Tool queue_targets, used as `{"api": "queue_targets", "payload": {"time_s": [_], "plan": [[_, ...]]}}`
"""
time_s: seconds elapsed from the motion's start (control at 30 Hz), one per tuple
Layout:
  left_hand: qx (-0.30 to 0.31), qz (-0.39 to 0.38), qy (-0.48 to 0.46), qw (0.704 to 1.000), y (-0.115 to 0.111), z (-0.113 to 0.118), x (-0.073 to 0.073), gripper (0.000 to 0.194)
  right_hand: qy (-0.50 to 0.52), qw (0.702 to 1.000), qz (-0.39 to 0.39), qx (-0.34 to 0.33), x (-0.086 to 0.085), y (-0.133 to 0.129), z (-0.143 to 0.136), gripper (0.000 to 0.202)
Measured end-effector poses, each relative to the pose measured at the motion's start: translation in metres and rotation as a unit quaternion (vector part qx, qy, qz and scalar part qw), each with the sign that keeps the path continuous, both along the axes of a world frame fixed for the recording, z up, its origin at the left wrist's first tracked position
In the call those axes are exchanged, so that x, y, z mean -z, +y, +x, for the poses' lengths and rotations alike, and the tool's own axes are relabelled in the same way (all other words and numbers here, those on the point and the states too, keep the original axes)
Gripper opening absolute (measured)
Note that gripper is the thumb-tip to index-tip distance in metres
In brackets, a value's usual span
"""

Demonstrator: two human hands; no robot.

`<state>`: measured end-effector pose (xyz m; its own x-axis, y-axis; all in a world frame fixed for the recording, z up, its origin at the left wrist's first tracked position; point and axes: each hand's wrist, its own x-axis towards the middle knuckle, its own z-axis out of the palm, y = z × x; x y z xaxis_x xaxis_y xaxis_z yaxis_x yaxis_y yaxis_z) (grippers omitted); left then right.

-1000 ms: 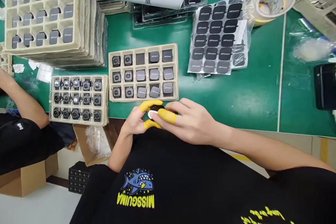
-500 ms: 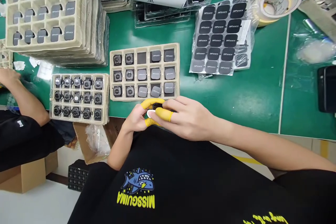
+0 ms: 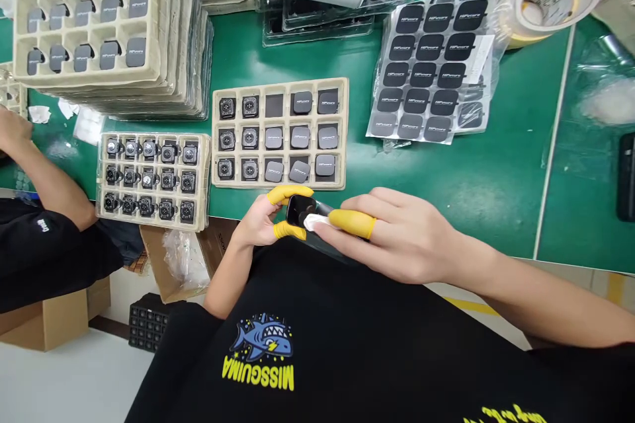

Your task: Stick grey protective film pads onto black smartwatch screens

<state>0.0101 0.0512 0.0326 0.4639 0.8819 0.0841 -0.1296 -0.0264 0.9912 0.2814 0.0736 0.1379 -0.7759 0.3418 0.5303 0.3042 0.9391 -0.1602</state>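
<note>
My left hand [image 3: 262,219], with yellow finger cots on its thumb and a finger, grips a black smartwatch [image 3: 296,207] by its edges, the dark glossy screen showing. My right hand [image 3: 391,234], a yellow cot on one finger, pinches a small white cloth [image 3: 317,221] against the watch's right side. A clear film seems to trail beneath the fingers; how it is attached I cannot tell. Just beyond my hands lies a beige tray [image 3: 280,186] of watches, some bare-backed and some covered by grey square labels. One pocket in its far row has only a dark lining.
On the left stand a second watch tray [image 3: 153,221] and a tall stack of trays [image 3: 186,73]. Label sheets [image 3: 431,73] and tape rolls [image 3: 558,3] lie at the right. A co-worker's arm [image 3: 52,175] rests at the far left. An open carton [image 3: 173,271] sits below the table edge.
My right hand has drawn back to the right, uncovering the watch screen and the white cloth. My left hand keeps its grip. The whole view has shifted slightly.
</note>
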Motion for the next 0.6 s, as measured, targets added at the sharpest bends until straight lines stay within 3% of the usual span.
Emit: {"api": "queue_targets", "payload": {"time_s": [0.23, 0.37, 0.5, 0.6], "plan": [[0.032, 0.063, 0.033, 0.997, 0.004, 0.0, -0.007, 0.072, 0.008, 0.999, -0.026, -0.029, 0.011, -0.002, -0.018, 0.02], [0.028, 0.094, 0.044, 0.994, 0.005, -0.001, -0.005, 0.076, 0.009, 1.0, 0.011, 0.006, 0.017, 0.004, -0.026, 0.017], [-0.019, 0.052, 0.011, 0.998, 0.002, -0.002, 0.0, 0.079, 0.007, 0.996, 0.051, 0.066, 0.021, 0.008, -0.02, 0.018], [-0.031, -0.003, -0.026, 0.999, -0.002, -0.005, 0.0, 0.076, 0.017, 0.994, 0.016, 0.104, 0.019, 0.004, -0.006, 0.028]]}}
